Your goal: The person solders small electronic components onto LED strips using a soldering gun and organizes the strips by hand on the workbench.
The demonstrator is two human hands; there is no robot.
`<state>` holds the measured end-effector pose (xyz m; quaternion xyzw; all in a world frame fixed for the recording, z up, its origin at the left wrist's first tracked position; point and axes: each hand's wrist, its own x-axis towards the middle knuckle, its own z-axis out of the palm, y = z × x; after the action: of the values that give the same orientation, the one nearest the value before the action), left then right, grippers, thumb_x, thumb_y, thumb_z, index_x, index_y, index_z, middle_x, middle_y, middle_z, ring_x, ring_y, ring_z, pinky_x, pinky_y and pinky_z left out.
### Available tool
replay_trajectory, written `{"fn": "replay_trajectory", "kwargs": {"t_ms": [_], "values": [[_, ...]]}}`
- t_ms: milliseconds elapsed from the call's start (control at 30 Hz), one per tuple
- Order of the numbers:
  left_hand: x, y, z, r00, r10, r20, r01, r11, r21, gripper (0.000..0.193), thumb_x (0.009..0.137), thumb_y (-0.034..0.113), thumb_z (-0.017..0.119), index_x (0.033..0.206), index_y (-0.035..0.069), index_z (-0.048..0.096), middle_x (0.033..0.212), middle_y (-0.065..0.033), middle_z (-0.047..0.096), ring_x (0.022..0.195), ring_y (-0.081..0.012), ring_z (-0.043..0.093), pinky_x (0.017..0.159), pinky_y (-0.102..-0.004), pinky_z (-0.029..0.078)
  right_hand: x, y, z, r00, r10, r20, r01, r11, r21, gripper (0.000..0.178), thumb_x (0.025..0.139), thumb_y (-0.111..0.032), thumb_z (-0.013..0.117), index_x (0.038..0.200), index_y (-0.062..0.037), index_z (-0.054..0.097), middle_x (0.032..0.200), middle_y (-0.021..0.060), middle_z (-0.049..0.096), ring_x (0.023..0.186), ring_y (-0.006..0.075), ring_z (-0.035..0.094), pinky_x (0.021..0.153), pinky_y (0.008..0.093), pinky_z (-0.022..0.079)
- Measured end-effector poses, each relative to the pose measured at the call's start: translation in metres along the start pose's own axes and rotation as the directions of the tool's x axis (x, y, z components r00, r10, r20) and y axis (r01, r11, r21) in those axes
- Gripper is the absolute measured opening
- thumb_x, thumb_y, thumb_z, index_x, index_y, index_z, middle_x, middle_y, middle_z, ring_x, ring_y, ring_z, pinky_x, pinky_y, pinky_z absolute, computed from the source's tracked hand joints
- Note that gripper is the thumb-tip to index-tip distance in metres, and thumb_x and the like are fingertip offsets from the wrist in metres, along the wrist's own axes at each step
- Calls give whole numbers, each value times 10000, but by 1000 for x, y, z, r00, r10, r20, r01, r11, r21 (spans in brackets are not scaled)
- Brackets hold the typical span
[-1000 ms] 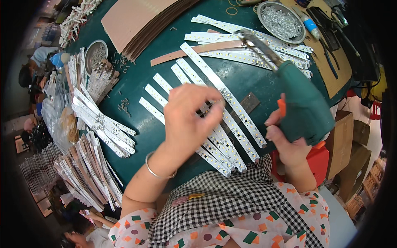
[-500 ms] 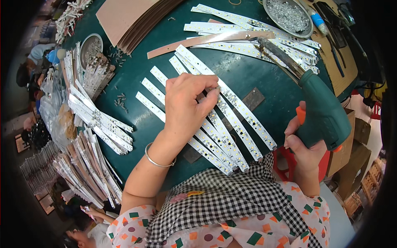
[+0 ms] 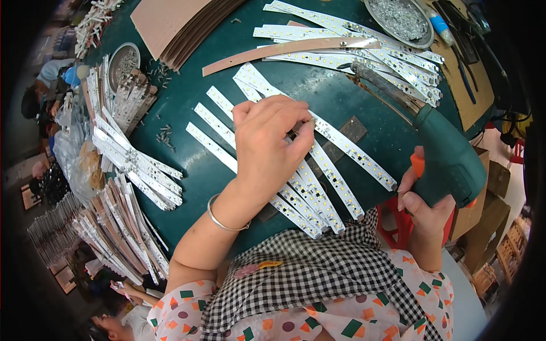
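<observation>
My left hand [image 3: 270, 145], a silver bangle at its wrist, is closed in a pinch over a fan of white LED strips [image 3: 301, 190]. Its thumb and forefinger meet at the edge of the rightmost LED strip [image 3: 355, 152]; a tiny bit at the fingertips is too small to identify. My right hand [image 3: 425, 207] grips a green soldering gun [image 3: 452, 150] with an orange trigger. The gun's dark, worn tip points up and left, above the table near the far strips and apart from the strip under my left hand.
More LED strips [image 3: 341, 57] lie crossed at the far right under a curved brown strip [image 3: 284, 52]. Metal bowls of small parts [image 3: 427, 42] [image 3: 114, 57] stand at both sides. Brown boards [image 3: 170, 25] are stacked at the back; strip bundles [image 3: 114, 227] fill the left.
My left hand has shifted a little to the right, and the rightmost strip's near end has swung right with it. The soldering gun has moved slightly.
</observation>
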<state>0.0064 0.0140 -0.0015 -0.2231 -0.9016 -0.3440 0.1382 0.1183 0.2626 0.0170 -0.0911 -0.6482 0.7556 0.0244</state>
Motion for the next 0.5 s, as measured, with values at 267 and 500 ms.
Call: {"fn": "replay_trajectory", "kwargs": {"t_ms": [267, 500], "values": [[1, 0, -11, 1000, -16, -21, 16, 1000, 6, 113, 670, 55, 730, 763, 92, 676, 716, 0, 644, 826, -202, 624, 805, -353, 361, 4, 8, -17, 970, -60, 236, 102, 980, -173, 668, 777, -62, 715, 1353, 72, 402, 1037, 119, 595, 787, 186, 589, 648, 300, 518], [1, 2, -7, 999, -12, 49, 11, 1000, 12, 132, 699, 86, 755, 822, 110, 714, 821, -8, 669, 826, -159, 602, 820, -334, 367, 8, 15, -3, 941, -210, 264, 256, 955, -151, 362, 799, 70, 595, 1155, 37, 540, 948, 125, 611, 871, 229, 603, 819, 364, 505]]}}
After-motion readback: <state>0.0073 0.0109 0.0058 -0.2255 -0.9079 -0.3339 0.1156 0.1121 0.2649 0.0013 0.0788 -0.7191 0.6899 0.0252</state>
